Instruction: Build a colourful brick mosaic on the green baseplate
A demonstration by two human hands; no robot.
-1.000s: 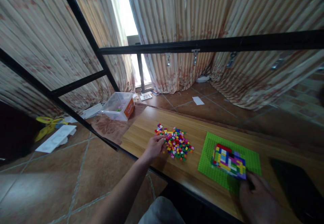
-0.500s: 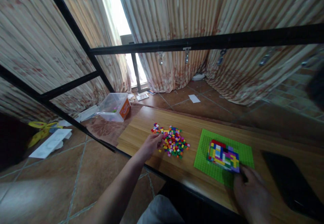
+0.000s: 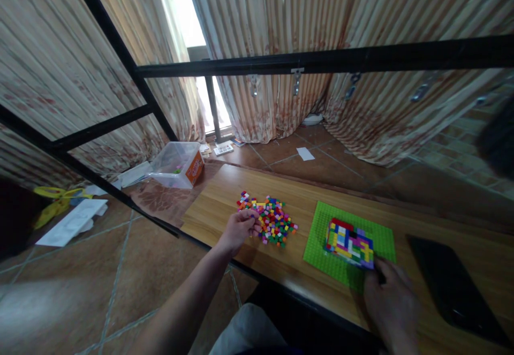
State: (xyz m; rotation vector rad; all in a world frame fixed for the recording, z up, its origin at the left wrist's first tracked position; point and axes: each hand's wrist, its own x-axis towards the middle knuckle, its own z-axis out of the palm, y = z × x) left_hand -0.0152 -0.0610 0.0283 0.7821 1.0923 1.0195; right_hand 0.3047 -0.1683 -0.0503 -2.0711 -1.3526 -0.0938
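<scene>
A heap of small coloured bricks (image 3: 271, 220) lies on the wooden table (image 3: 225, 199). My left hand (image 3: 240, 229) rests at the heap's left edge, fingers curled in a pinch among the bricks; what they hold is too small to name. To the right lies a green baseplate (image 3: 383, 240) with a multicoloured block of bricks (image 3: 348, 242) built on it. My right hand (image 3: 387, 304) lies on the plate's near right corner, fingers pressed down beside the build.
A black flat object (image 3: 453, 291) lies on the table at the far right. A black metal frame bar (image 3: 321, 60) crosses above the table. On the tiled floor stand a clear plastic box (image 3: 176, 165), white papers (image 3: 68, 221) and a yellow item (image 3: 52, 199).
My left hand has drawn back slightly toward me at the heap's left edge and curled its fingers. The right hand stays on the plate's corner. The view has shifted a little.
</scene>
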